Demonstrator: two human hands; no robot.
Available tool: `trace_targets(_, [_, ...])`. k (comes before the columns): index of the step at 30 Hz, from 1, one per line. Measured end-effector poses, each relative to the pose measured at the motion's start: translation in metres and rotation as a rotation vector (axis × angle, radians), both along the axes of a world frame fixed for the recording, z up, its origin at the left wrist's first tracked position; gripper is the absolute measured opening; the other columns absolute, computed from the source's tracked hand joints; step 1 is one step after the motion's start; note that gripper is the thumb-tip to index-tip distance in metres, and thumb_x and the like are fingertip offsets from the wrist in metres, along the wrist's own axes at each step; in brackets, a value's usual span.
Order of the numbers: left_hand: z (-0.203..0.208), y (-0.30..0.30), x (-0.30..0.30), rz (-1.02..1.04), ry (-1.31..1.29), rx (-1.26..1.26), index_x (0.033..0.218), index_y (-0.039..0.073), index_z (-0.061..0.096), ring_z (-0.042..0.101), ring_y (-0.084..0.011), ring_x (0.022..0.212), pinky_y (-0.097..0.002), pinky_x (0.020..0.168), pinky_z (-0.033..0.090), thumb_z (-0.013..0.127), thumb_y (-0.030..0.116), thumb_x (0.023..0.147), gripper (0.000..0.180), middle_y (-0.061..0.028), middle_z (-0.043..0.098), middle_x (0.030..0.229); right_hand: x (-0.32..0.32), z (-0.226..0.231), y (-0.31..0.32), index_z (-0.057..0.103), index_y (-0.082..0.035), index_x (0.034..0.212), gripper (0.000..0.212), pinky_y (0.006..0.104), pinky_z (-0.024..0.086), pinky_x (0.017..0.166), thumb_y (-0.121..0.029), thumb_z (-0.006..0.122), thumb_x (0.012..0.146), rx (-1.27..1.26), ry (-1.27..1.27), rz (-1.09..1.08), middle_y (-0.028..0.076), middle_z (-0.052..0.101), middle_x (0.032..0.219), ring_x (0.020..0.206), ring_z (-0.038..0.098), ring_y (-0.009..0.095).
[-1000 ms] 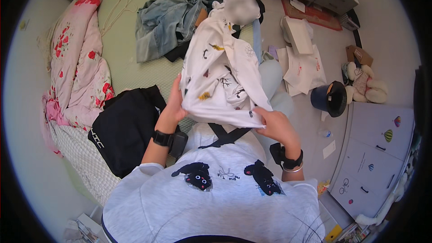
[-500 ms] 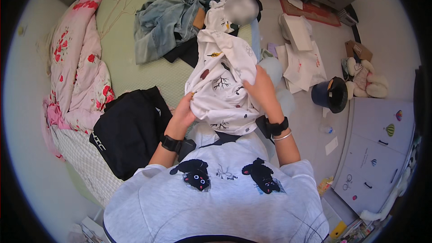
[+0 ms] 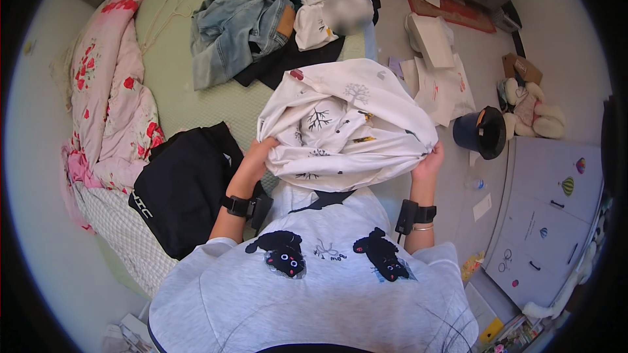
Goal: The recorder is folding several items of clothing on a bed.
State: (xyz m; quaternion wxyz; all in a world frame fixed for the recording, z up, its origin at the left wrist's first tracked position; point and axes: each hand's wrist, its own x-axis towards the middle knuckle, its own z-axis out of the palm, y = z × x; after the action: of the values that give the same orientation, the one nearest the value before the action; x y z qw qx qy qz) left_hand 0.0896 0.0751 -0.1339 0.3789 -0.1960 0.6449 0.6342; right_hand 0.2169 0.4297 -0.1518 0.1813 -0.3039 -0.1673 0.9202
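Observation:
A white garment printed with trees and small coloured motifs is stretched wide between my two hands, in front of my body. Its kind cannot be made out; the fabric gapes in the middle and shows its folds. My left hand pinches its left edge with the fingers closed. At the right edge my right hand grips a bunched bit of the cloth. Some of my fingers are hidden behind or in the fabric. A black folded garment lies on the bed just left of my left forearm.
On the green bed lie jeans, a smaller white printed garment, black clothes and a pink floral quilt. To the right stand a dark bin, white paper bags, a plush toy and a pale cabinet.
My hands have moved apart, the right one outward to the right. The white garment, bunched before, is now spread wide and drawn off the smaller white one behind it.

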Motion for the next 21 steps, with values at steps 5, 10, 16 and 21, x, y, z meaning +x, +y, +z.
trace_targets(5, [-0.009, 0.008, 0.001, 0.387, -0.231, 0.566, 0.115, -0.008, 0.044, 0.056, -0.0286, 0.098, -0.0385, 0.089, 0.044, 0.041, 0.005, 0.076, 0.041, -0.0191, 0.053, 0.112, 0.046, -0.086, 0.022, 0.044, 0.001, 0.114, 0.041, 0.0401, 0.038, 0.092, -0.016, 0.043, 0.077, 0.056, -0.322, 0.039, 0.014, 0.051, 0.114, 0.104, 0.05, 0.029])
trace_targets(10, [0.01, 0.024, 0.005, 0.438, -0.239, 0.694, 0.12, -0.001, 0.044, 0.052, -0.0296, 0.105, -0.0413, 0.092, 0.041, 0.035, 0.025, 0.086, 0.044, -0.0187, 0.051, 0.116, 0.004, -0.031, -0.008, 0.037, -0.003, 0.12, 0.058, 0.0367, 0.031, 0.096, -0.005, 0.058, 0.067, 1.43, -0.593, 0.149, 0.013, 0.042, 0.118, 0.111, 0.04, 0.027])
trace_targets(16, [0.032, 0.034, 0.005, 0.353, -0.152, 0.65, 0.125, 0.003, 0.037, 0.051, -0.0282, 0.107, -0.0414, 0.092, 0.041, 0.038, 0.032, 0.086, 0.049, -0.0161, 0.048, 0.121, -0.078, 0.063, -0.065, 0.046, -0.004, 0.113, 0.05, 0.042, 0.026, 0.098, -0.012, 0.063, 0.067, 2.011, -0.043, 0.426, 0.017, 0.042, 0.121, 0.115, 0.036, 0.034])
trace_targets(21, [0.038, 0.034, 0.003, -0.174, 0.066, 0.34, 0.128, 0.001, 0.033, 0.049, -0.0184, 0.106, -0.0309, 0.09, 0.039, 0.064, 0.006, 0.071, 0.065, -0.0086, 0.047, 0.121, -0.128, 0.056, -0.052, 0.054, -0.004, 0.098, 0.021, 0.036, 0.034, 0.093, -0.018, 0.049, 0.083, 1.799, -0.295, 0.671, 0.013, 0.056, 0.101, 0.105, 0.048, 0.028])
